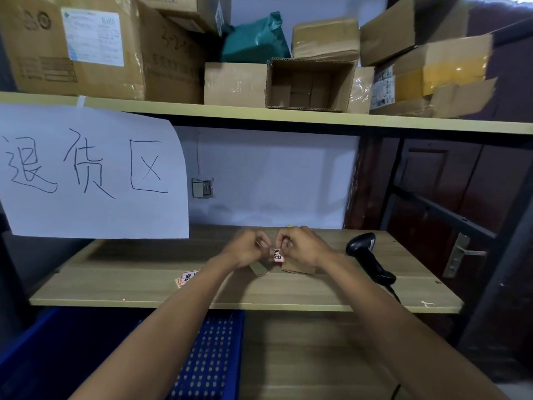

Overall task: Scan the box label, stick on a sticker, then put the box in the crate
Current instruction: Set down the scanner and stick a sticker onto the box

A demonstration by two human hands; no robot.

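Both my hands are raised together over the middle of the wooden shelf [144,284]. My left hand [248,249] and my right hand [300,246] pinch a small red-edged white sticker [277,255] between their fingertips. A small brown cardboard box [298,268] lies on the shelf just under my right hand, mostly hidden by it. A strip of backing paper [259,268] hangs below my left hand. More stickers [187,277] lie on the shelf to the left. The blue crate [210,362] sits below the shelf's front edge.
A black handheld scanner [367,261] lies on the shelf's right side, with its cable running off the front edge. A handwritten white paper sign [92,174] hangs at the left. Several cardboard boxes [308,82] crowd the upper shelf. A dark door [461,226] is at the right.
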